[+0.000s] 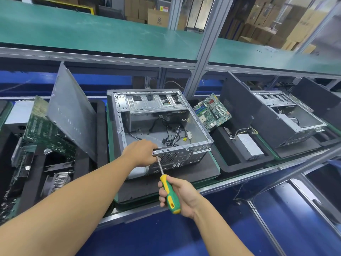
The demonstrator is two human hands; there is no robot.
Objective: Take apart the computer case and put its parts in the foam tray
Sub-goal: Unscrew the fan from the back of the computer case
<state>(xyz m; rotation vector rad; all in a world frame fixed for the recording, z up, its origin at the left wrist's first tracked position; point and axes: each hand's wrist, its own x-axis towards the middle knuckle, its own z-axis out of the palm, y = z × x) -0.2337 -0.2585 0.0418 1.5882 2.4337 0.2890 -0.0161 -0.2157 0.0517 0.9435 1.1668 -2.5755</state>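
Already gutted bar loose black cables [173,133], the grey metal computer case [147,105] still needs unscrewing — left hand [141,152] grips its rim, right hand [184,197] holds a green-and-yellow screwdriver [169,193].

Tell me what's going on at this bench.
A person is working on an open computer case. The left hand grips the case's near top edge while the right hand holds a green-and-yellow screwdriver, its tip at the rear panel. A motherboard and a power supply already sit in the foam tray to the right.
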